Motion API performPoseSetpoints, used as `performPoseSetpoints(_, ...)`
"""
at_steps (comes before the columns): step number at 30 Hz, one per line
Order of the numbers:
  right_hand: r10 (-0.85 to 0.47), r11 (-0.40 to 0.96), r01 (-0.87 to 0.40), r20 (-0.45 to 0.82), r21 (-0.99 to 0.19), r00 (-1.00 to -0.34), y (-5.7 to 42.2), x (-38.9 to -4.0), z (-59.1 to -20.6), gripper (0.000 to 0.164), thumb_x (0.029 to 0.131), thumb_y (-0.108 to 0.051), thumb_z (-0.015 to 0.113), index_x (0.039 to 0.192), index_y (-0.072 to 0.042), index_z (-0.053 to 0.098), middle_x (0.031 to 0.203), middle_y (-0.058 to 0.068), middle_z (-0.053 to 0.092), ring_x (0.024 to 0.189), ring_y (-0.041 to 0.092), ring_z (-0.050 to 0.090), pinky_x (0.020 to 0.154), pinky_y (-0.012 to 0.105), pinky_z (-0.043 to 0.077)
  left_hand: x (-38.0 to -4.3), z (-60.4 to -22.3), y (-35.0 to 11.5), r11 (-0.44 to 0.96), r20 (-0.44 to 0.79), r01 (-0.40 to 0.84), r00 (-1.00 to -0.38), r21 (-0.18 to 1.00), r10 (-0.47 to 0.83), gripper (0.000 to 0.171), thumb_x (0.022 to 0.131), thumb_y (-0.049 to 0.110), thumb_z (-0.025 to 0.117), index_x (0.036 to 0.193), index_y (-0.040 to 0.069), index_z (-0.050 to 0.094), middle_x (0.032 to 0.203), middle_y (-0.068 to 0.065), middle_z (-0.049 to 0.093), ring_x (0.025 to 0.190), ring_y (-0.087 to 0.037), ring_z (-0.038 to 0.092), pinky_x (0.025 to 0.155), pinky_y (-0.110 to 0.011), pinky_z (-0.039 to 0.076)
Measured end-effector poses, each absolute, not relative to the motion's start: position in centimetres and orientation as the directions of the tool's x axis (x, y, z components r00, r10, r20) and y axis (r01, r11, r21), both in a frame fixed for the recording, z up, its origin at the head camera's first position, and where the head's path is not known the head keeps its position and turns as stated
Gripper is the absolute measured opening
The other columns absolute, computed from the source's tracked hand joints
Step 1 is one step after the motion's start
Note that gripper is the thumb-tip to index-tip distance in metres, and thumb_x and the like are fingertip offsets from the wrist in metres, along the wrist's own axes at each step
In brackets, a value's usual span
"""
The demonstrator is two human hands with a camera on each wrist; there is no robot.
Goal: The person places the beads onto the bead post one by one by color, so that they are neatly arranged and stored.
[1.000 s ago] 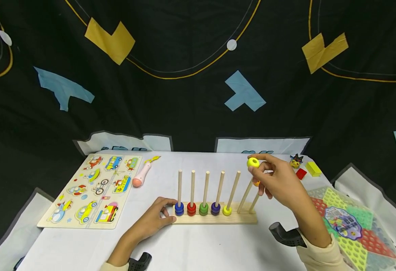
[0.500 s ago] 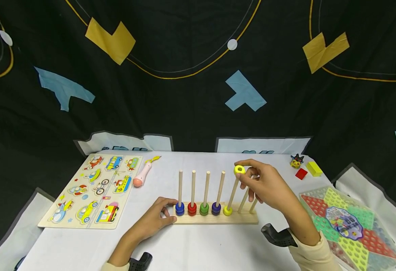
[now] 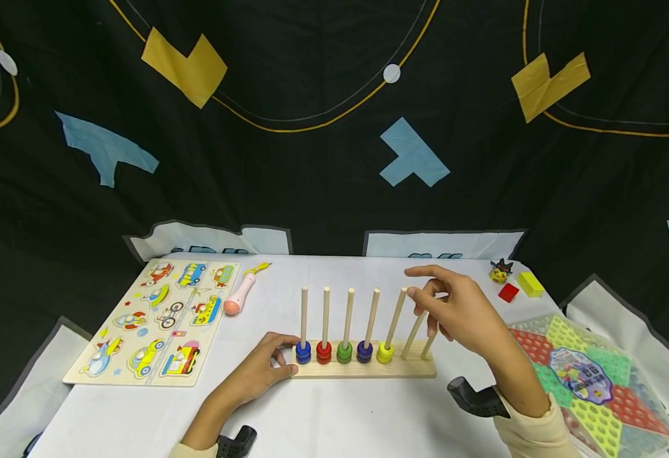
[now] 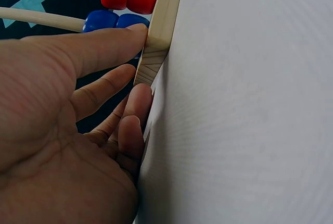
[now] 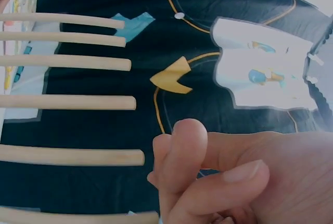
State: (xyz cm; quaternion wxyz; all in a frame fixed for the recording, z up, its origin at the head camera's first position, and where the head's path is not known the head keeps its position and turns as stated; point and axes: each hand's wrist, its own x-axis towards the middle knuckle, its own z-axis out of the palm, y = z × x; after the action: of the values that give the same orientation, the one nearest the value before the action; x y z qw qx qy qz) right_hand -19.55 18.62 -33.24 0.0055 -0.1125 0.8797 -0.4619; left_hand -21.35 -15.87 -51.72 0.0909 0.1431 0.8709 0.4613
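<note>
A wooden bead stacker (image 3: 363,374) with a row of upright pegs stands in mid-table. Blue beads (image 3: 303,352), red beads (image 3: 323,353), green beads (image 3: 344,353), purple beads (image 3: 364,352) and yellow beads (image 3: 385,352) sit low on separate pegs; the two rightmost pegs have bare feet. My left hand (image 3: 260,366) grips the left end of the base, thumb (image 4: 119,47) on top and fingers beside and under it. Just right of the yellow beads' peg top hovers my right hand (image 3: 463,312), thumb and index finger apart, other fingers curled. I cannot tell whether they hold anything.
A vehicle picture puzzle board (image 3: 145,324) lies at left, beside a pink handled toy (image 3: 240,292). At back right are a small figure (image 3: 501,271), a red block (image 3: 508,292) and a yellow block (image 3: 531,284). A clear box of coloured pieces (image 3: 592,381) lies at right.
My right hand brought a yellow bead left onto the fifth peg and let it go; it now rests on the other yellow bead. Orange glimpsed under that hand earlier is now unseen. Left hand stayed.
</note>
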Motion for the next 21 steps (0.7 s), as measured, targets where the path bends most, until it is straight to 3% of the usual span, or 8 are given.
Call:
performPoseSetpoints(5, -0.118, 0.459, -0.214, 0.179, -0.863, -0.977, 20.7, -19.5, -32.8, 0.035, 0.094, -0.03, 0.062, 0.126, -0.016, 0.057, 0.077, 0.015, 0.06, 0.046, 0.026, 0.054, 0.037, 0.029, 0.04, -21.5, -51.8, -15.8, 0.529, -0.022, 0.174, -0.939, 0.831, 0.342, 0.046, 0.085, 0.018, 0.073, 0.127, 0.02, 0.056, 0.11, -0.001, 0.048, 0.081, -0.013, 0.05, 0.071, -0.026, 0.04)
performPoseSetpoints(10, 0.074, 0.373, -0.185, 0.228, -0.909, -0.971, 23.5, -20.8, -34.2, 0.037, 0.096, -0.033, 0.057, 0.127, -0.012, 0.055, 0.075, 0.013, 0.058, 0.047, 0.022, 0.052, 0.04, 0.027, 0.04, -21.5, -51.7, -15.8, 0.541, -0.031, 0.171, -0.939, 0.824, 0.343, 0.046, 0.085, 0.019, 0.073, 0.128, 0.021, 0.056, 0.109, -0.001, 0.048, 0.081, -0.013, 0.05, 0.071, -0.026, 0.039)
performPoseSetpoints(15, 0.221, 0.327, -0.003, 0.08, -0.945, -0.972, 26.0, -23.7, -39.4, 0.037, 0.099, -0.031, 0.051, 0.129, -0.011, 0.052, 0.074, 0.005, 0.058, 0.049, 0.014, 0.051, 0.044, 0.023, 0.042, -21.6, -51.5, -15.9, 0.544, -0.031, 0.171, -0.939, 0.821, 0.343, 0.046, 0.084, 0.02, 0.073, 0.127, 0.021, 0.057, 0.107, -0.002, 0.049, 0.082, -0.014, 0.05, 0.073, -0.027, 0.038)
performPoseSetpoints(21, 0.206, 0.294, 0.199, -0.141, -0.935, -0.968, 27.4, -26.7, -45.6, 0.041, 0.099, -0.022, 0.047, 0.137, -0.006, 0.043, 0.081, 0.005, 0.06, 0.052, 0.008, 0.051, 0.048, 0.022, 0.043, -21.5, -51.8, -16.0, 0.535, -0.035, 0.16, -0.941, 0.83, 0.335, 0.045, 0.084, 0.019, 0.073, 0.126, 0.021, 0.057, 0.108, -0.002, 0.048, 0.082, -0.015, 0.049, 0.071, -0.026, 0.039)
